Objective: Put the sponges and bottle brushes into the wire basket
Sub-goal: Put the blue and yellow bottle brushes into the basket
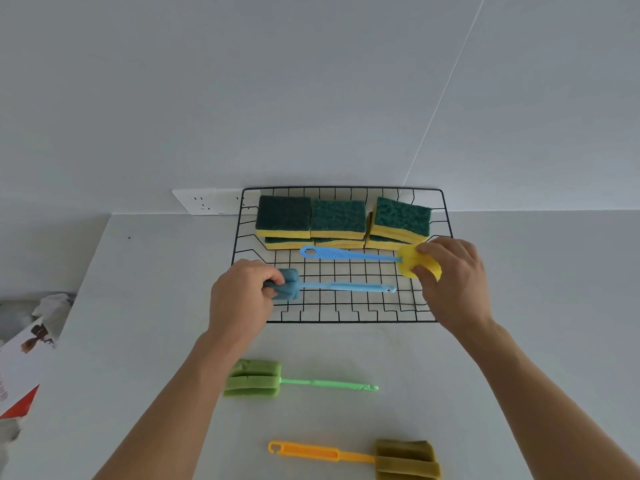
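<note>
Over the wire basket (pixel 446 216), the left hand (pixel 239 299) pinches a blue brush's (pixel 332 288) sponge head between closed fingers; the right hand (pixel 450 275) grips a yellow-headed brush (pixel 349 254) the same way. Sponges (pixel 341 220) fill the basket's far side.

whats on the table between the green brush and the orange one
Nothing: in the head view the table is bare between the green brush and the orange brush. Only the person's forearms flank that stretch.
</note>
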